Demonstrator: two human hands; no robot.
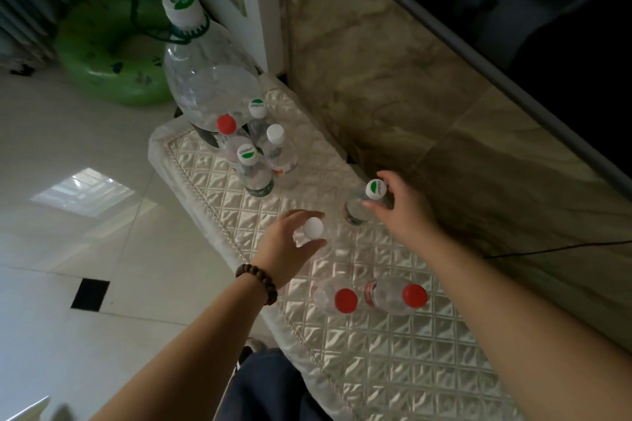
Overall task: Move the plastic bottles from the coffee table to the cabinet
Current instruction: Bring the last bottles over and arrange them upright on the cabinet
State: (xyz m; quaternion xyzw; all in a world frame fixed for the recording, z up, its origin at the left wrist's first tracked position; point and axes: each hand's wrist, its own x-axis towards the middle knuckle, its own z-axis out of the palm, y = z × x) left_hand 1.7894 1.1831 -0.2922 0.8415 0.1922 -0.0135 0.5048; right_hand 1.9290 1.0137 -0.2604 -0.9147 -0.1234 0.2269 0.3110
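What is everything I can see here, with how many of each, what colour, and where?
Large bottle: one, clear, white-green cap, far end of the quilted top.
Small bottles, far cluster: four, clear; one red cap, three white or white-green.
White-capped bottle: one, in left hand.
Green-white-capped bottle: one, in right hand.
Red-capped bottles: two, nearest.
Quilted cover: one, cream.
Swim ring: one, green, on floor.
Bead bracelet: one, brown, left wrist.
Left hand, right hand: each grips a bottle.
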